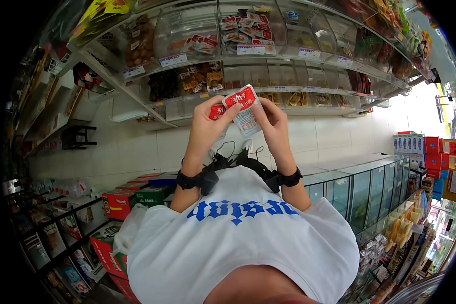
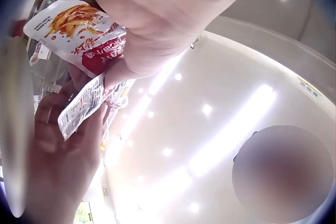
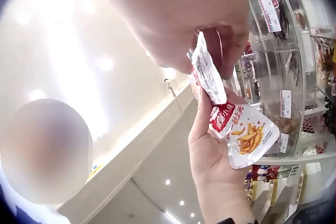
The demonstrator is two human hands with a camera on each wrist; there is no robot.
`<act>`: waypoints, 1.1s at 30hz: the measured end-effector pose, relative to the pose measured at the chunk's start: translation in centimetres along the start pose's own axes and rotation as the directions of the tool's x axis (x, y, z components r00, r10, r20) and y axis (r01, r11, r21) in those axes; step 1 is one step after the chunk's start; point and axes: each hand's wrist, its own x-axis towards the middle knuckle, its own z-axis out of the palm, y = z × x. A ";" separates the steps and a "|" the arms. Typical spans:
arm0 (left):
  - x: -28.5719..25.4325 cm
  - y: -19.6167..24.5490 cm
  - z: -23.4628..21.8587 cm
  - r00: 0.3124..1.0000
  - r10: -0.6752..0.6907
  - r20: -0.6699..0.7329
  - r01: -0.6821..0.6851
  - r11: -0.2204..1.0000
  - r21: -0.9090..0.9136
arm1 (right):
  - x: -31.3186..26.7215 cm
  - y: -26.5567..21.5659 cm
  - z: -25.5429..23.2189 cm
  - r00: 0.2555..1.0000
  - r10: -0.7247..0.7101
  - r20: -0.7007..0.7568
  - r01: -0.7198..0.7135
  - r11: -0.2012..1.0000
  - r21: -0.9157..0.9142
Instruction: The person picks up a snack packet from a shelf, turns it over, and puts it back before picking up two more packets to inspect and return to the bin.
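Observation:
Both hands are raised close together in front of the chest, each with a small red-and-white snack packet. My left hand holds one packet, partly covered by the fingers and the other packet. Its face shows a picture of golden strips, seen on the picture packet in the left wrist view. My right hand pinches the second packet at its right edge, with the printed label side up. The left thumb lies on this packet's left edge. In the right wrist view the label packet stands nearly edge-on.
Ahead is a shop shelf with clear bins of packaged snacks and price tags. Glass display cases stand at the right, red boxes at the left behind. A dark stool stands on the tiled floor.

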 end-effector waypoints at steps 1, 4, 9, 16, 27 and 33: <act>0.3 -0.2 0.0 1.000 -0.003 -0.014 0.003 1.000 -0.010 | 0.0 0.5 -0.2 1.000 -0.002 -0.027 0.001 1.000 -0.009; 0.6 -0.2 0.6 0.997 -0.001 -0.074 0.002 1.000 0.010 | -0.1 1.4 -0.4 0.989 -0.093 -0.112 0.078 0.989 -0.128; -0.1 1.0 3.2 0.975 0.146 -0.169 -0.149 0.989 -0.007 | 0.6 -0.1 1.1 0.861 -0.491 0.135 0.489 0.724 -0.486; 0.0 0.3 0.2 0.996 0.029 -0.086 -0.032 0.999 -0.041 | 1.1 -1.6 1.1 0.892 -0.449 -0.051 0.350 0.757 -0.552; -0.4 1.9 1.2 0.988 0.081 -0.132 -0.095 0.990 -0.104 | -0.2 -1.1 1.1 0.999 0.037 0.019 -0.038 0.998 0.045; 0.0 0.1 1.1 0.994 0.041 -0.097 -0.047 0.997 -0.066 | -0.1 -1.3 0.2 0.989 0.143 0.039 -0.143 0.990 0.000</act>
